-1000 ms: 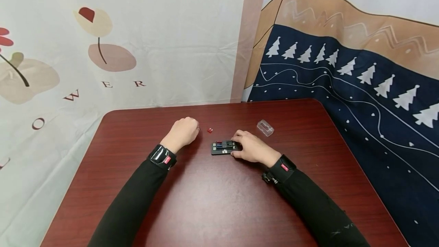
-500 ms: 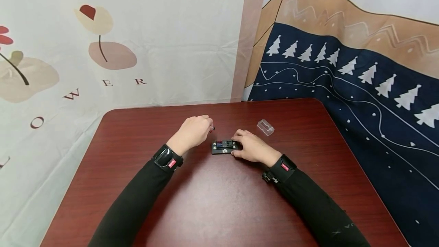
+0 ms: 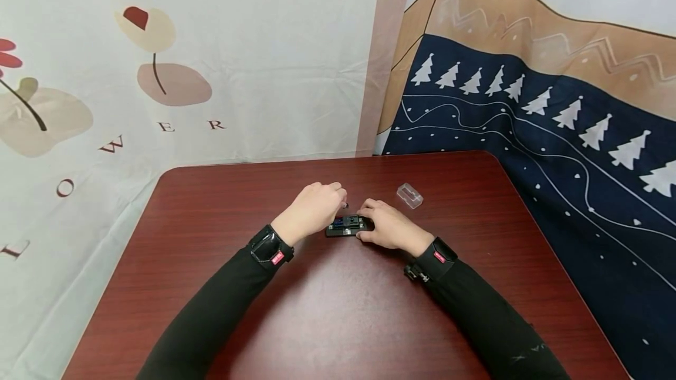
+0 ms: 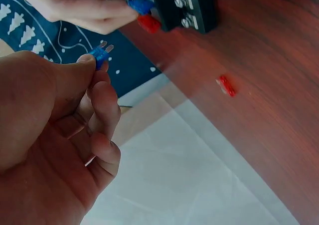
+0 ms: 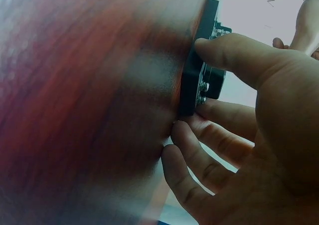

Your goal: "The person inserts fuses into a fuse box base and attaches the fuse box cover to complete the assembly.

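Note:
Between thumb and index finger, my left hand (image 3: 311,210) pinches a blue blade fuse (image 4: 100,55), its two metal prongs pointing away from the fingertips. That hand hovers just above the left part of a black fuse block (image 3: 340,231), apart from it. In the left wrist view the block carries screw terminals, with a blue fuse (image 4: 141,5) and a red fuse (image 4: 148,23) seated in it. My right hand (image 3: 388,224) grips the block's right end, thumb on the near long side. The block lies flat on the table; its right end is hidden by the fingers.
Another red blade fuse (image 4: 227,86) lies loose on the table; in the head view my left hand hides it. A clear plastic case (image 3: 409,195) stands behind my right hand. The brown wooden table (image 3: 338,321) ends at a curtained wall.
My left hand has moved right, from beside the loose red fuse to above the fuse block, and now covers that fuse in the head view. The right hand and block have stayed put.

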Demonstrator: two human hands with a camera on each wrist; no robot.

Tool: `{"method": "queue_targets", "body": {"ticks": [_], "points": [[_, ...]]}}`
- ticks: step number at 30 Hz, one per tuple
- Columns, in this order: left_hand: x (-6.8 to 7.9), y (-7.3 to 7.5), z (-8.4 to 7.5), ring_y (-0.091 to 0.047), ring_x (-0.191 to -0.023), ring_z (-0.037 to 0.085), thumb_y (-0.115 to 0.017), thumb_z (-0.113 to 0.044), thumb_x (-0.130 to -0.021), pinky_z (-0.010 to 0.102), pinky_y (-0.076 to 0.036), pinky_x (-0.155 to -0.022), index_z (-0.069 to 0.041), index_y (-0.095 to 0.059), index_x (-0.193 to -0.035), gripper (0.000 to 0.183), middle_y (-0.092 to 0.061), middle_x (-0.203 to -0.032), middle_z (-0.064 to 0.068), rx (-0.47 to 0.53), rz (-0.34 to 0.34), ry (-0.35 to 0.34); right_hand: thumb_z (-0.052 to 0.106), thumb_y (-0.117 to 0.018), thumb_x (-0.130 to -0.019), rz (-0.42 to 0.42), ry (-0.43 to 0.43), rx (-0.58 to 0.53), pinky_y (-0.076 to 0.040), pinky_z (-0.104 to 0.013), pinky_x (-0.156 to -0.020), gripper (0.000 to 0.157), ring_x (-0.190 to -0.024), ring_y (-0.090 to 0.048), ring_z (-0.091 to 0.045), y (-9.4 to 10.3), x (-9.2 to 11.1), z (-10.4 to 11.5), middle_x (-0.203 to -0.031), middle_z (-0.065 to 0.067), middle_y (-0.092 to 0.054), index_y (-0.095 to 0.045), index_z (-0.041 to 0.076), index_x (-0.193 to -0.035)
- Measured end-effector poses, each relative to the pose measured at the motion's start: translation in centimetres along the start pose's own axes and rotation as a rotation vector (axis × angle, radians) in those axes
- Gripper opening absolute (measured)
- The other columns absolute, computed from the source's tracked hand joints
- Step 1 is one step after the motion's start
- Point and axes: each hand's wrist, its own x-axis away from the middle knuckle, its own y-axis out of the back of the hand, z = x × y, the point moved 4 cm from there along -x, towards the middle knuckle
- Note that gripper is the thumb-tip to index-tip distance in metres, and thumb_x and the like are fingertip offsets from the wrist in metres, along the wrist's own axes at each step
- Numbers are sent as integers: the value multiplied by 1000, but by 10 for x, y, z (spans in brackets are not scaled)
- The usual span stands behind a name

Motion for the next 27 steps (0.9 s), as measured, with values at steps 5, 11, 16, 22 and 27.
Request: {"method": "queue_targets", "body": {"ticks": [5,11,16,22,27], "points": [[-2,1,-9,-71,-83,22,-68,-21,-101,40,-56,-72,-11,-75,-99,12,-70,-97,2,2,3,-19,35,-80,-89,-7,-1,-2,-51,-42,-92,45,-107,-59,-21,0,0,1,-119,-1,-61,-73,10,-126],[-2,1,-16,-72,-81,24,-70,-19,-99,40,-56,-72,-11,-75,-98,9,-69,-95,5,-27,-20,-48,35,-80,-89,-11,7,-5,-51,-42,-92,44,-108,-59,-21,0,-1,3,-118,-1,-61,-74,11,-126],[-2,-4,-20,-72,-79,23,-70,-18,-98,38,-56,-71,-11,-75,-97,9,-69,-94,4,-66,-24,-65,34,-79,-90,-4,13,5,-52,-42,-95,49,-112,-60,-23,0,0,3,-121,-2,-62,-72,8,-131],[-4,-11,-21,-72,-77,23,-69,-18,-98,37,-55,-69,-11,-74,-95,9,-68,-93,4,-91,-16,-61,34,-78,-90,-1,11,9,-52,-43,-95,52,-113,-60,-24,-1,0,2,-121,-2,-62,-71,7,-134],[-6,-16,-20,-72,-79,23,-68,-18,-98,38,-55,-71,-12,-75,-96,10,-69,-95,4,-95,1,-46,34,-79,-90,-3,6,7,-51,-43,-95,53,-113,-59,-24,0,0,2,-121,-3,-61,-70,7,-135]]}}
